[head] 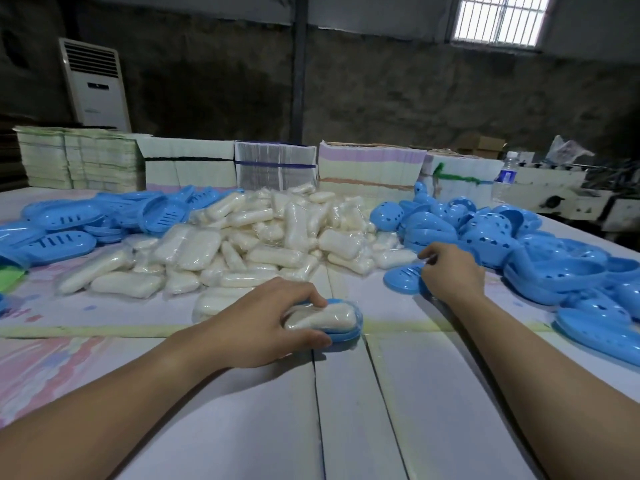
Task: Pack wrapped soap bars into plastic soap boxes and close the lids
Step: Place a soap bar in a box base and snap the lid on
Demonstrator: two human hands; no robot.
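Head view only. My left hand [263,323] was curled round a wrapped soap bar [322,318], thumb on the near side, fingers over the far side. The bar lay in a blue soap box base [346,336] on the table [346,410], near centre, just in front of the soap heap. No lid on that box.

My right hand [450,268] was further out to the right, fingers curled, gripping at the edge of a slotted blue lid [403,278] that lay flat on the table. Fingertips were hidden behind the knuckles, so I couldn't tell exactly how they held it, but contact with the lid looked clear.

Heap of wrapped soap bars [270,237] sat mid-table, clear film over white bars. One loose bar [214,303] was just beside my left hand, touching or nearly so, couldn't tell which. Pile of blue slotted parts [79,226] at far left. Bigger pile of blue perforated parts [519,244] at right, running down the right edge toward me.

Behind the heaps: bundled stacks of flat paper stock [277,168] along the table's back edge. Water bottle [505,178] stood upright at right rear. White floor-standing air conditioner [95,84] against the back wall, barred window [502,19] top right.
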